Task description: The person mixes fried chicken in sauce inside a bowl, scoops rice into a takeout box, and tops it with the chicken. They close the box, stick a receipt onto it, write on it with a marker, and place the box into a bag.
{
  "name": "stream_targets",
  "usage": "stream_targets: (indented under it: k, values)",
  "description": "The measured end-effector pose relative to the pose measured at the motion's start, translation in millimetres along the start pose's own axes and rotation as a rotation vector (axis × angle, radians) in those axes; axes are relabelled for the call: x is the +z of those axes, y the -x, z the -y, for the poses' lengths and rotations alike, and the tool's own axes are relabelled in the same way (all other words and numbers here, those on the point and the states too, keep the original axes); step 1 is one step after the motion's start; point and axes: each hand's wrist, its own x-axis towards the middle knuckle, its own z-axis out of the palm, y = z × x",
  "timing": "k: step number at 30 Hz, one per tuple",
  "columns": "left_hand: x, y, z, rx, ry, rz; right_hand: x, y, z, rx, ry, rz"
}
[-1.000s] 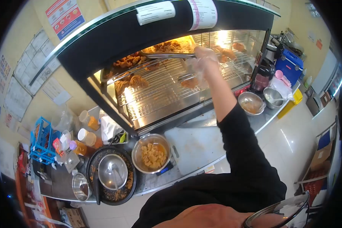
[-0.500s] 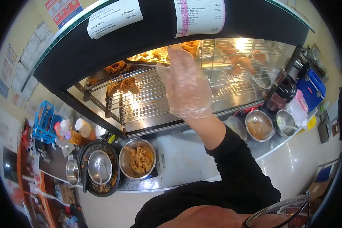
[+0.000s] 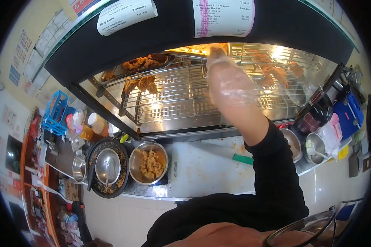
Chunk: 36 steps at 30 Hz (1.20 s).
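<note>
My right hand [image 3: 231,84], in a clear plastic glove, reaches into the lit food warmer. Its fingers are curled at the front of a metal tray [image 3: 185,52] of golden fried pieces. Something brown shows at the fingertips; whether it is food or the fingers themselves I cannot make out. Left of the hand, fried chicken [image 3: 147,84] lies on the wire rack [image 3: 173,96], with a dark tray of fried chicken [image 3: 144,62] behind it. More fried pieces [image 3: 274,74] show behind the glass on the right. My left hand is out of view.
Below the warmer, a knife with a green handle [image 3: 242,159] lies on a white cutting board [image 3: 198,175]. To its left stand a steel bowl of battered pieces [image 3: 152,164] and a black pan [image 3: 125,175] holding a bowl. Steel bowls [image 3: 316,147] and a dark bottle [image 3: 315,115] stand right.
My right hand has gone from extended fingers over the tray to a curled shape. The view has shifted, and the tray sits farther back. The green-handled knife has come into sight.
</note>
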Motion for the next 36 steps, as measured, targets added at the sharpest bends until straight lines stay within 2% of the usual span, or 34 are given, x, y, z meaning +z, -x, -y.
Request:
stream_targets:
  k: [5,10,11,17,20,25,26,28,29,32,35,36]
  values:
    - [5,2,16,-0.028,-0.023,0.02,8,-14,17,0.009,-0.044,0.042]
    - [4,2,34,-0.063,-0.058,0.04,19,-27,4,0.07,-0.023,0.163]
    - [4,1,39,-0.072,-0.065,0.047,33,-22,-1,0.043,-0.022,0.044]
    - [-1,-2,79,-0.148,-0.139,0.099,16,-15,5,0.141,-0.07,0.127]
    - [-5,-4,99,-0.19,-0.181,0.133,20,-17,4,0.11,-0.074,0.104]
    - [-13,-10,114,-0.191,-0.232,0.18,13,-25,16,0.235,0.011,0.211]
    - [-12,-10,103,-0.169,-0.232,0.179,10,-26,17,0.266,0.009,0.237]
    - [-13,-9,78,-0.082,-0.131,0.144,11,-25,14,0.176,0.029,0.24]
    - [10,64,-6,0.113,0.101,0.132,11,-24,13,0.132,0.04,0.242]
    - [12,44,-29,0.185,0.28,0.004,11,-21,17,0.14,0.105,0.273]
    - [11,18,-43,0.274,0.432,-0.198,6,-20,31,0.289,-0.082,0.275]
    - [14,17,-54,0.283,0.476,-0.235,8,-18,32,0.265,-0.033,0.253]
